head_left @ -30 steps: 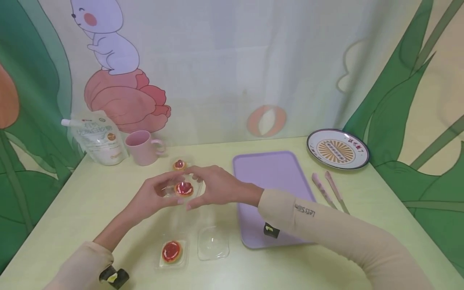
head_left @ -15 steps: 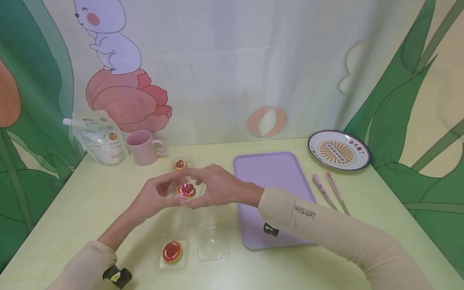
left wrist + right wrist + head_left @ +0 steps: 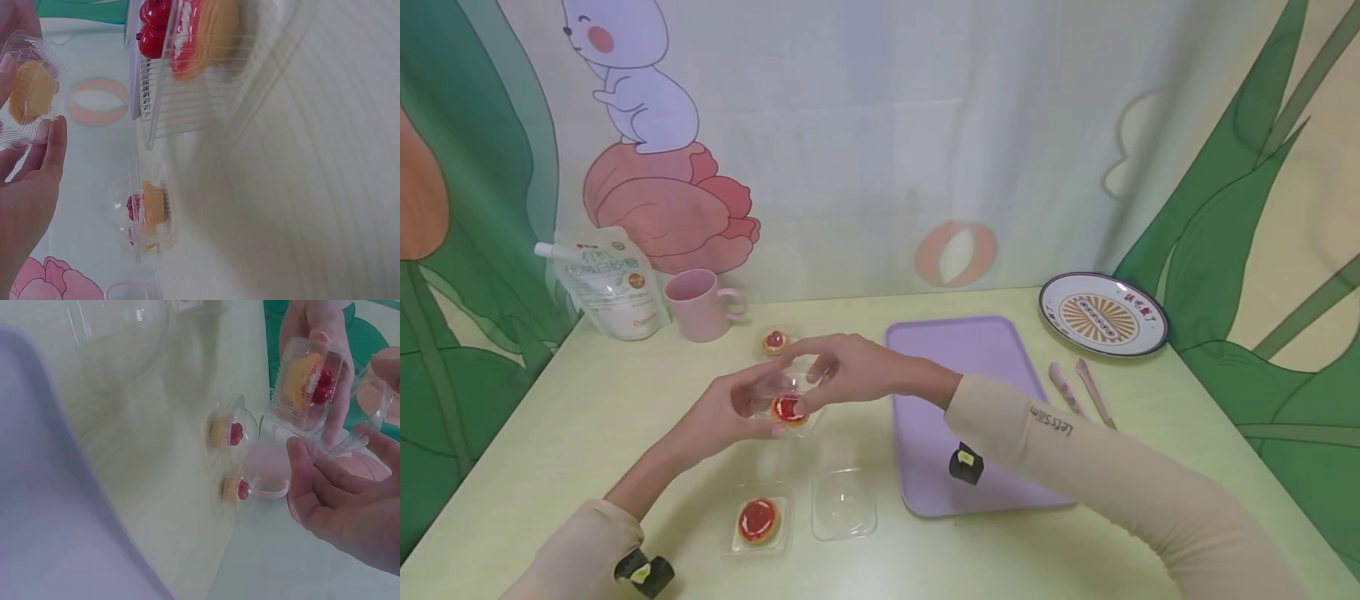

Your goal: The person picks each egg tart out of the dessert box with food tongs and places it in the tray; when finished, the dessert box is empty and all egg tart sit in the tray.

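Note:
My left hand point(image 3: 722, 417) holds the clear plastic base point(image 3: 284, 415) of a small tart box above the table. Inside the base is a tart point(image 3: 787, 408) with a yellowish crust and red topping. With thumb and fingers, my right hand point(image 3: 857, 371) grips the clear lid point(image 3: 375, 419), which is tilted up from the base on one side. Near the table's front, another tart point(image 3: 758, 521) sits in an uncovered clear base, beside a loose clear lid point(image 3: 844, 502). Two boxed tarts, a nearer one point(image 3: 235, 432) and a farther one point(image 3: 235, 489), stand beyond the hands.
A purple tray point(image 3: 955, 358) lies to the right, under the right forearm. Beyond it are two pink-handled utensils point(image 3: 1063, 387) and a patterned plate point(image 3: 1101, 321). At back left stand a pink mug point(image 3: 694, 308) and a spouted pouch point(image 3: 610, 287). Printed curtains hang behind.
The lid has come up from the box base. My right hand has shifted its grip and risen slightly with the lid, while the left keeps hold of the base.

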A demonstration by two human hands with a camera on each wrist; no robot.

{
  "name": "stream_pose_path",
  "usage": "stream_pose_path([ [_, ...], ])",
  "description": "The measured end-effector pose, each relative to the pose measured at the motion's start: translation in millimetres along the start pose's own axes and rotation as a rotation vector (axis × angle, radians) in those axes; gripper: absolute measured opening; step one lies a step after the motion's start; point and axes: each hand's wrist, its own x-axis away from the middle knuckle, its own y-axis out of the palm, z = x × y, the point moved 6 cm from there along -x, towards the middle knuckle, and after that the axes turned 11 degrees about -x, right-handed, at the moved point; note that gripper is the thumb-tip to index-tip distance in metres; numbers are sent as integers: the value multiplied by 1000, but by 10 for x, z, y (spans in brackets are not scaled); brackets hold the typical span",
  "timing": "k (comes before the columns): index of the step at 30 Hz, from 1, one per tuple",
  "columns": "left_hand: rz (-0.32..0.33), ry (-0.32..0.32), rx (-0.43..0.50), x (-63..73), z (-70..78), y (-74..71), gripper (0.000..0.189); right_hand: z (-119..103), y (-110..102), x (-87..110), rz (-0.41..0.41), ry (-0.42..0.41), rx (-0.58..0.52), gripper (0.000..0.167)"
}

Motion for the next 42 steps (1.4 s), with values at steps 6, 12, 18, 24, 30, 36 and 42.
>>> stream_pose_path([
  [6,-24,-4,6,22,-50,10,83,73,-46,19,-40,81,-111,59],
  [12,3,-17,43,153,-175,-86,79,133,-156,68,16,154,-139,64],
  [18,35,-27,72,389,-296,-214,74,268,-145,96,14,199,-132,68],
  [24,54,-59,48,512,-429,-272,71,396,-12,94,-11,182,-52,71],
  [30,2,-80,29,552,-602,-211,75,494,158,86,-64,164,6,74],
  [36,-46,-76,-67,577,-640,-209,75,517,209,77,-86,132,54,73],
  [42,-148,-139,-222,567,-626,-243,85,557,225,83,-80,144,141,76],
])
